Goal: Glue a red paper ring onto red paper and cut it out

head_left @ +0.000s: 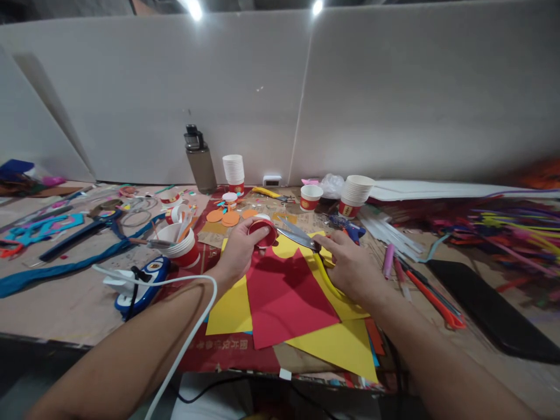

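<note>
My left hand (242,245) is closed around a small red round piece with a pale rim (264,234), which looks like part of a paper cup. In my right hand (350,262) is a pair of scissors (301,238) with yellow handles. Their blades are parted and point left, the tips close to the red piece; whether they touch it I cannot tell. Below both hands lies a red paper sheet (289,303) on top of yellow sheets (341,344). Orange paper discs (230,219) rest just beyond my left hand.
Stacked paper cups (178,248) holding tools stand left, near a blue-and-white power strip (146,286). A white cable (188,344) crosses my left forearm. Further back are a bottle (201,166) and more cups (355,195). To the right lie a black phone-like slab (494,309) and pipe cleaners (525,233).
</note>
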`<state>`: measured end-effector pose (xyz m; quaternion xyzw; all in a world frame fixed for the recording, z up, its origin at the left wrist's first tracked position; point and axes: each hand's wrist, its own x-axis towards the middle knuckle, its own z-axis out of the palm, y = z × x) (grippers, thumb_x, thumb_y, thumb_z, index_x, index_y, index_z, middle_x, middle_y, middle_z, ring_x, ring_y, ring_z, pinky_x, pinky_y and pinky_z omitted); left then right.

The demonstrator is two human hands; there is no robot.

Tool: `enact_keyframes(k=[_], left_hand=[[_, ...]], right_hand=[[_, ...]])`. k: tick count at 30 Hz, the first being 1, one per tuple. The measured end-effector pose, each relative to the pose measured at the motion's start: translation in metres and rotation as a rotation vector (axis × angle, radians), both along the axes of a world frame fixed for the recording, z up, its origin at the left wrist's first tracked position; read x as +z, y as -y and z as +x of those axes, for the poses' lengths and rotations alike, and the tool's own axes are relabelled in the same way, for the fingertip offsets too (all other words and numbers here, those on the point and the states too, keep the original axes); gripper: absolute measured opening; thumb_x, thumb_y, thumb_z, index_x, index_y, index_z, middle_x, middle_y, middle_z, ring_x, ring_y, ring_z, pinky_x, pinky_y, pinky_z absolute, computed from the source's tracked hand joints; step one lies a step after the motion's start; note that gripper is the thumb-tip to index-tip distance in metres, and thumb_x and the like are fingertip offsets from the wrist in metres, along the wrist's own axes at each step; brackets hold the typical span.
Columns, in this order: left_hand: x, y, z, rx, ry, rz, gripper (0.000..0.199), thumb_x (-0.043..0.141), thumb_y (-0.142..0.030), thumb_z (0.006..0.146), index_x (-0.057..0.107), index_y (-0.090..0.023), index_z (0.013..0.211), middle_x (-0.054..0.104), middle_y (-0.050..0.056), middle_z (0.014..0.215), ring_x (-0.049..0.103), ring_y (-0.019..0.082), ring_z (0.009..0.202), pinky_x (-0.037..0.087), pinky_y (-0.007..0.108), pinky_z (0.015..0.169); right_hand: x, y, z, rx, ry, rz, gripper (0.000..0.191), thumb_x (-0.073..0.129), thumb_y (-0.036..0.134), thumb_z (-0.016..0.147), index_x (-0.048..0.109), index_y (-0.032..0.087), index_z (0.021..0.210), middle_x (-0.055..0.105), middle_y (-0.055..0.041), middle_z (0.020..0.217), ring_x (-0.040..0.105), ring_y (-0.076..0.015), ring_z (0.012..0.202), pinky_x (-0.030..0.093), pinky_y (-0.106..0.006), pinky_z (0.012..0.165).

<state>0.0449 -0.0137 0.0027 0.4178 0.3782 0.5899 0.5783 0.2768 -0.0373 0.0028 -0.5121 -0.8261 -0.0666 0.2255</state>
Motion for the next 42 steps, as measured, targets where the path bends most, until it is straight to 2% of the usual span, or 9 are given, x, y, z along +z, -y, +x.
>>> enact_keyframes(k=[6, 9, 15, 21, 30, 34, 42], left_hand=[[-0.001, -0.002, -0.003, 0.033, -0.007, 0.002, 0.027, 0.076, -0.027, 0.069, 0.064, -0.014, 0.089, 0.066, -0.001, 0.072, 0.057, 0.007, 0.054, 0.038, 0.016, 0.043], [-0.003, -0.002, -0.003, 0.028, -0.040, 0.036, 0.024, 0.074, -0.027, 0.072, 0.065, -0.014, 0.091, 0.067, 0.000, 0.075, 0.058, 0.007, 0.057, 0.043, 0.016, 0.048], [-0.007, -0.002, -0.002, 0.016, -0.075, 0.068, 0.019, 0.072, -0.027, 0.076, 0.065, -0.015, 0.089, 0.069, 0.002, 0.077, 0.063, 0.010, 0.063, 0.050, 0.019, 0.058], [-0.010, -0.003, -0.003, 0.044, -0.152, 0.040, 0.024, 0.071, -0.031, 0.076, 0.065, -0.016, 0.094, 0.070, 0.003, 0.086, 0.064, 0.011, 0.063, 0.047, 0.019, 0.048], [-0.008, -0.008, -0.007, -0.044, -0.162, -0.025, 0.019, 0.069, -0.029, 0.078, 0.063, -0.014, 0.088, 0.066, 0.002, 0.073, 0.061, 0.009, 0.054, 0.040, 0.016, 0.042], [-0.010, -0.011, -0.010, -0.097, -0.176, -0.050, 0.020, 0.068, -0.030, 0.077, 0.062, -0.014, 0.089, 0.068, 0.004, 0.075, 0.064, 0.012, 0.055, 0.037, 0.017, 0.038], [-0.010, -0.012, -0.010, -0.096, -0.195, -0.074, 0.018, 0.068, -0.025, 0.075, 0.064, -0.013, 0.088, 0.068, 0.003, 0.075, 0.065, 0.012, 0.059, 0.044, 0.017, 0.044]], right_hand=[[-0.002, 0.000, 0.000, -0.008, 0.004, -0.040, 0.039, 0.051, 0.017, 0.083, 0.065, 0.021, 0.119, 0.064, -0.0105, 0.109, 0.061, -0.0181, 0.075, 0.041, -0.027, 0.061], [-0.003, 0.000, -0.001, -0.029, 0.040, -0.042, 0.039, 0.051, 0.019, 0.085, 0.064, 0.022, 0.122, 0.064, -0.0100, 0.110, 0.062, -0.0189, 0.077, 0.039, -0.027, 0.060], [-0.003, 0.004, -0.005, -0.085, 0.122, -0.028, 0.038, 0.052, 0.024, 0.087, 0.064, 0.024, 0.123, 0.064, -0.0099, 0.105, 0.059, -0.0174, 0.070, 0.033, -0.027, 0.056], [-0.001, 0.007, -0.009, -0.089, 0.165, -0.041, 0.038, 0.047, 0.025, 0.090, 0.064, 0.024, 0.124, 0.065, -0.0112, 0.105, 0.057, -0.0165, 0.065, 0.029, -0.028, 0.055], [0.002, 0.008, -0.010, -0.102, 0.233, -0.046, 0.043, 0.050, 0.021, 0.086, 0.063, 0.025, 0.127, 0.066, -0.0101, 0.104, 0.057, -0.0175, 0.064, 0.025, -0.030, 0.054], [0.000, 0.008, -0.010, -0.099, 0.250, -0.046, 0.043, 0.050, 0.018, 0.083, 0.065, 0.025, 0.123, 0.066, -0.0088, 0.100, 0.059, -0.0187, 0.067, 0.023, -0.031, 0.053], [0.000, 0.008, -0.012, -0.101, 0.293, -0.061, 0.041, 0.048, 0.023, 0.086, 0.063, 0.026, 0.124, 0.066, -0.0073, 0.102, 0.056, -0.0166, 0.064, 0.016, -0.031, 0.053]])
